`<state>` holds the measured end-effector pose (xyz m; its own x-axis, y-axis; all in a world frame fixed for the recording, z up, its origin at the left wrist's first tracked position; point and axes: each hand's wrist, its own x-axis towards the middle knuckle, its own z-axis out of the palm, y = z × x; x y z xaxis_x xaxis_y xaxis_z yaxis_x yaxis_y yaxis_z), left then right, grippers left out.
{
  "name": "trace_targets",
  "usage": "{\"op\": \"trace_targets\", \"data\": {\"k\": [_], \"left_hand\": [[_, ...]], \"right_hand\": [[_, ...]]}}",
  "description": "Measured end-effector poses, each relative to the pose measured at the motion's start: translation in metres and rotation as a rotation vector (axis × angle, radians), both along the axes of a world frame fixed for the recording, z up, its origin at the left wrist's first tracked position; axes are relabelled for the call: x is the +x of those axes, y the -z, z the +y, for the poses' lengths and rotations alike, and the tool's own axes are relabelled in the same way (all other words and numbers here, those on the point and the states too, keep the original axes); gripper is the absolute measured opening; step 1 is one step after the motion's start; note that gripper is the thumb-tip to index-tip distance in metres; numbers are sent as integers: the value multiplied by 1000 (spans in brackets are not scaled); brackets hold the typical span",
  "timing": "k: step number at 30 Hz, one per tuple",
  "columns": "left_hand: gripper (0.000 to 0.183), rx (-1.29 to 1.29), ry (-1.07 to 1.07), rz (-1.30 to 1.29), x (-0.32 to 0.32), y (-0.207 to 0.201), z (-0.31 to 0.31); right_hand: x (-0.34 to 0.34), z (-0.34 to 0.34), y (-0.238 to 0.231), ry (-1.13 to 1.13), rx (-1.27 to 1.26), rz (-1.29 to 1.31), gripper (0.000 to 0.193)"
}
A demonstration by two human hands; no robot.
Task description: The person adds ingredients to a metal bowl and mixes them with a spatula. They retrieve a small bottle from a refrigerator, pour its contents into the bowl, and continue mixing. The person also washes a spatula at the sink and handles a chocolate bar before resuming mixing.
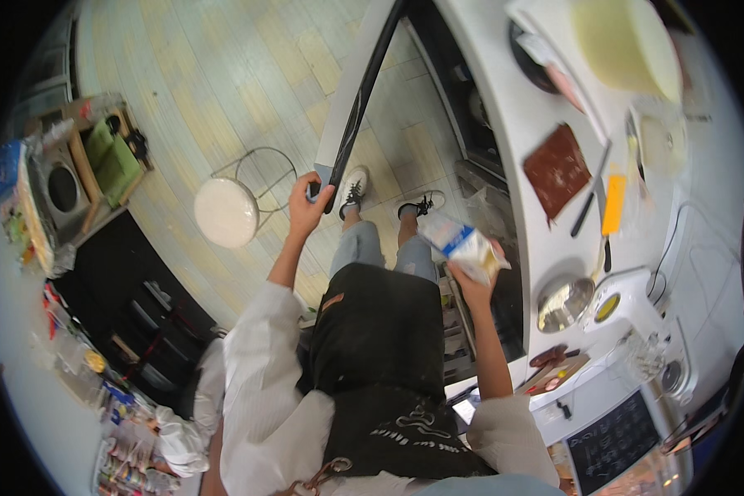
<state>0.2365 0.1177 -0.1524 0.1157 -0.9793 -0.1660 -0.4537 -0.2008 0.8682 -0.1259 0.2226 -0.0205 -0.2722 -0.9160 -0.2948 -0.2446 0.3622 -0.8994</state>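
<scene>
At the edge of an open white door [343, 124] with a black inner rim, the fingers of my left hand [307, 211] are curled round its near end. My right hand [475, 285] grips a white carton-like package [463, 246] with a blue band, tilted and a little blurred, in front of the counter. Beside it a dark open compartment [492, 248] under the counter shows bags and shelves, only partly visible.
A white worktop [512, 107] runs along the right, bearing a brown slab [558, 172], an orange-yellow scraper [612, 205], a metal bowl [565, 303] and a white scale [616, 302]. A round stool [226, 213] stands left of my left hand. Cluttered shelves [99, 165] line the far left.
</scene>
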Motion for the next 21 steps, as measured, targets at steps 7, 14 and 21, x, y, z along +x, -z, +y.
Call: {"op": "trace_targets", "data": {"k": [7, 14, 21], "left_hand": [[39, 23, -84, 200, 65, -9, -26], [53, -22, -192, 249, 91, -2, -37], [59, -87, -265, 300, 86, 4, -35]], "right_hand": [[13, -150, 277, -60, -81, 264, 82], [-33, -360, 412, 115, -188, 286, 94], [-27, -522, 459, 384, -495, 304, 78]]}}
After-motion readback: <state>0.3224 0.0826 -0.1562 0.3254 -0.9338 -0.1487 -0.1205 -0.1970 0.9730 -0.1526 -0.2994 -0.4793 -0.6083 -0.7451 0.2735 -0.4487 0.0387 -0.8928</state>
